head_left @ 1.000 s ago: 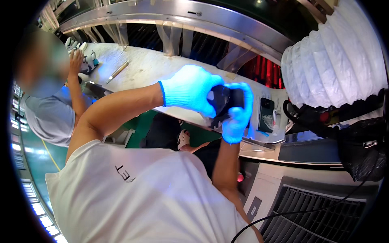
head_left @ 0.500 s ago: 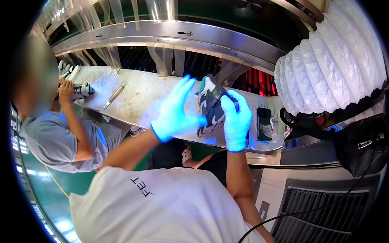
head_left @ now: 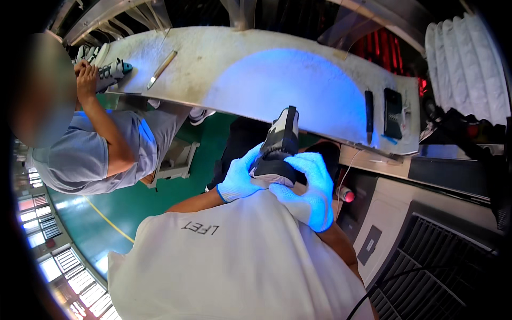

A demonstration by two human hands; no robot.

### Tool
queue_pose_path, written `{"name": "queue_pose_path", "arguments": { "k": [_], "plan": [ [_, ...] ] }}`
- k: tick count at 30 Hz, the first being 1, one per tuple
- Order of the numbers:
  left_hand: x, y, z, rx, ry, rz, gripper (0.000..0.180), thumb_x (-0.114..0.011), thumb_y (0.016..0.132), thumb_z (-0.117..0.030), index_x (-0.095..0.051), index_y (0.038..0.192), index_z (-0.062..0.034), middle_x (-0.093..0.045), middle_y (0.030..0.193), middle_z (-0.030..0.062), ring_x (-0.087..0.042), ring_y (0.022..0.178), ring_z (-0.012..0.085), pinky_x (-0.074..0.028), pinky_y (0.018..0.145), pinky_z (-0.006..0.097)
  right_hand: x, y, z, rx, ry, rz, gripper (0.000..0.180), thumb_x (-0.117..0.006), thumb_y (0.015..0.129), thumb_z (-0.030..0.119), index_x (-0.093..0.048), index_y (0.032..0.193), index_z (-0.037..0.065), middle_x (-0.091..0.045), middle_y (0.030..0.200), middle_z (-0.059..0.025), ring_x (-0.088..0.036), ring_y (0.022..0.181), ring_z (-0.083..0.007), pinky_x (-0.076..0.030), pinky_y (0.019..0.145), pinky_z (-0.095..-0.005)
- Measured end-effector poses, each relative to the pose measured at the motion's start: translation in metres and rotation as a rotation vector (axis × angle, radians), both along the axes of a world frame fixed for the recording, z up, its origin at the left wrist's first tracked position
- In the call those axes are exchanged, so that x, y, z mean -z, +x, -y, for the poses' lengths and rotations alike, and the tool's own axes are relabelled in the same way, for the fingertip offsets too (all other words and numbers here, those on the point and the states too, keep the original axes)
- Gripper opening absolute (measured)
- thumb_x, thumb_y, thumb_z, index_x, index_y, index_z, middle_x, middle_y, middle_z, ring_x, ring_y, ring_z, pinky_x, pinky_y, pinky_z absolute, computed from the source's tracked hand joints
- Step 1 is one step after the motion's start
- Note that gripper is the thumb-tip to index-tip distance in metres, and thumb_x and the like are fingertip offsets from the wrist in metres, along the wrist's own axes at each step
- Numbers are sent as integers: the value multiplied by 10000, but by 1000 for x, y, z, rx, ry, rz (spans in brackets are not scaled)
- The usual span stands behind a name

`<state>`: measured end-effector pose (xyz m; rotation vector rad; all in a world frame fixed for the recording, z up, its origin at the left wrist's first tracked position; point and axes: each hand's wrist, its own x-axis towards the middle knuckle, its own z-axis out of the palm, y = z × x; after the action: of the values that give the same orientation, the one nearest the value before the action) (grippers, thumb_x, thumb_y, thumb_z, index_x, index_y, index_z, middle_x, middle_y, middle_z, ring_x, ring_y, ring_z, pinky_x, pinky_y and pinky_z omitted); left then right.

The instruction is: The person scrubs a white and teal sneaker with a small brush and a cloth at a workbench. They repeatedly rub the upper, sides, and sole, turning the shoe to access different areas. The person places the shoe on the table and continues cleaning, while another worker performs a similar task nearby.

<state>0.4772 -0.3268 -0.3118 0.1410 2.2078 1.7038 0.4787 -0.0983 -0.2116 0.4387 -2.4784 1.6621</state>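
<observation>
Both hands, gloved in blue-lit knit, were closed on one grey and black shoe [head_left: 282, 140]: the left hand [head_left: 241, 175] gripped its left side, some fingers hidden beneath, while the right hand [head_left: 310, 184] curled thumb and fingers around the nearer end. That end sat close against the white shirt [head_left: 240, 256]; whether it touched, I could not tell. The shoe was tilted in front of the chest, off the bench [head_left: 202, 74], with its far end overlapping the bench's near edge in the view.

A drop looked the likeliest trouble: smooth material could slide in knit gloves if either hand eased, and the green floor [head_left: 122, 205] lay below. Swinging the shoe forward might also knock its far end on that edge.

Farther on, a slim dark stick [head_left: 369, 117] lay beside a phone [head_left: 392, 109]; a careless rightward sweep could roll or push it off. A wooden-handled tool [head_left: 161, 69] rested to the left, near a co-worker's laced shoe [head_left: 112, 73].
</observation>
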Motion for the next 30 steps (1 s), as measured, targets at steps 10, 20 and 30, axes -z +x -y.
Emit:
{"name": "queue_pose_path", "arguments": {
  "k": [10, 20, 30],
  "plan": [
    [-52, 6, 6, -114, -357, -510, 745, -1000, 688, -184, -676, 1357, -122, -722, 1207, 152, -749, 1117, 367, -642, 912, 440, 53, 5, 3, -23, 6, 38, 590, -1007, 792, 189, -735, 1289, 23, -681, 1221, -171, -736, 1067, -330, -631, 922, -401],
    [-61, -40, 16, 204, -207, -416, 515, -978, 689, -119, -607, 1047, -111, -669, 1020, 112, -684, 910, 356, -572, 740, 458, 52, 0, 5, -51, -56, 195, 598, -1014, 748, 145, -738, 1269, 45, -674, 1169, -156, -724, 1050, -311, -613, 901, -396],
    [-72, -67, 10, 256, -165, -294, 501, -998, 665, -113, -575, 933, -114, -569, 877, 98, -587, 753, 328, -457, 648, 418, 45, -29, 7, -115, -66, 109, 486, -997, 751, 107, -679, 1118, 93, -638, 1006, -97, -664, 857, -290, -538, 700, -421]
  ]
}}
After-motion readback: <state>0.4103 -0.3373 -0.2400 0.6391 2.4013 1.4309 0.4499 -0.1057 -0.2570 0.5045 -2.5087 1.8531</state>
